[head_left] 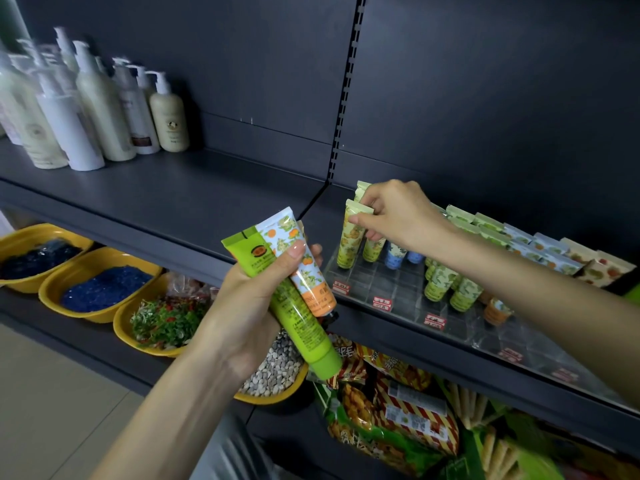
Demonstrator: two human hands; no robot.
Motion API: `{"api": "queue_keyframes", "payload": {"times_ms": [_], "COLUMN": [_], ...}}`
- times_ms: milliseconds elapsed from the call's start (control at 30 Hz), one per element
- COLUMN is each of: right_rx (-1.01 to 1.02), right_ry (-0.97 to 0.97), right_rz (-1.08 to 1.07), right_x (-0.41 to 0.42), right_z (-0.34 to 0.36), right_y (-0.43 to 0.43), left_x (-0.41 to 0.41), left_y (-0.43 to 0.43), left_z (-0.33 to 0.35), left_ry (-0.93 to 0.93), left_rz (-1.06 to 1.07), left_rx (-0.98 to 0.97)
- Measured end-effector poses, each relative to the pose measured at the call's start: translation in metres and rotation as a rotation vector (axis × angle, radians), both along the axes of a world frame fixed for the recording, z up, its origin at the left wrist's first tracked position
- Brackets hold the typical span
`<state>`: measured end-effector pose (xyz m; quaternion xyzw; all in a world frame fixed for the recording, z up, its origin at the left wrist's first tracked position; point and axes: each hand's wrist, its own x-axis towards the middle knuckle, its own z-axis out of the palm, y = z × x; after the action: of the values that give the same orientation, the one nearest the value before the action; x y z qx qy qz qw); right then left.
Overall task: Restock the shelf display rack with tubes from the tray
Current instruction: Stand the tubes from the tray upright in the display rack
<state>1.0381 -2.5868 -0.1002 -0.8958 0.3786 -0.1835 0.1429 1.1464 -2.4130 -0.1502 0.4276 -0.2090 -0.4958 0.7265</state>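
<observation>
On the dark shelf at about two o'clock, the right hand's fingers [363, 221] are bent and closed on the top of a yellow tube [350, 242], the forefinger lying across it just under the crimped end and the thumb tucked below. This tube stands cap down in the far left corner of the clear display rack [377, 282]. A second yellow tube [362, 190] stands just behind it, touching the same hand's upper fingers. The right hand [398, 216] reaches in from four o'clock, its forearm crossing above the rack. More tubes stand cap down in the rack's rows: blue ones [394, 259] beside the yellow, green ones [436, 284] toward three o'clock, an orange one [497, 311] nearer the front. Small red price tags [382, 303] run along the rack's front edge. Near the centre, the left hand [249, 306] grips two tubes together, thumb pressed over both and fingertips wrapped round from behind: a green tube [298, 317] with its cap pointing to five o'clock, and an orange-patterned tube [304, 268] lying against it. At ten o'clock white pump bottles [86, 109] stand grouped on the shelf [173, 188]. At eight o'clock, on the level below, yellow bowls [46, 292] hold blue, green and pale grains. Snack bags [398, 410] lie at five o'clock.
</observation>
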Motion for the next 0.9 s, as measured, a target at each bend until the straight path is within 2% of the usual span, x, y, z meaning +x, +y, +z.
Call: {"api": "queue_keyframes", "payload": {"times_ms": [200,300,533,667,900], "right_rx": [-0.02,0.008,0.428,0.415,0.486], "right_ry": [-0.224,-0.256,-0.286,-0.363,-0.372], "right_rz": [-0.002,0.01,0.181,0.116,0.018], "right_x": [-0.033,-0.051,-0.077,-0.097,-0.141], "right_z": [0.027,0.029,0.011,-0.011,-0.038], "right_y": [0.029,0.048,0.085,0.092,0.093], "left_x": [-0.008,-0.016,-0.045,-0.072,-0.119], "left_y": [-0.001,-0.005,-0.011,-0.011,-0.02], "left_z": [0.002,0.005,0.011,0.01,-0.005], "left_ry": [0.006,-0.002,-0.027,0.006,0.005], "left_rz": [-0.028,-0.038,-0.115,-0.169,-0.228], "left_rx": [0.002,-0.003,-0.009,-0.016,0.058]}}
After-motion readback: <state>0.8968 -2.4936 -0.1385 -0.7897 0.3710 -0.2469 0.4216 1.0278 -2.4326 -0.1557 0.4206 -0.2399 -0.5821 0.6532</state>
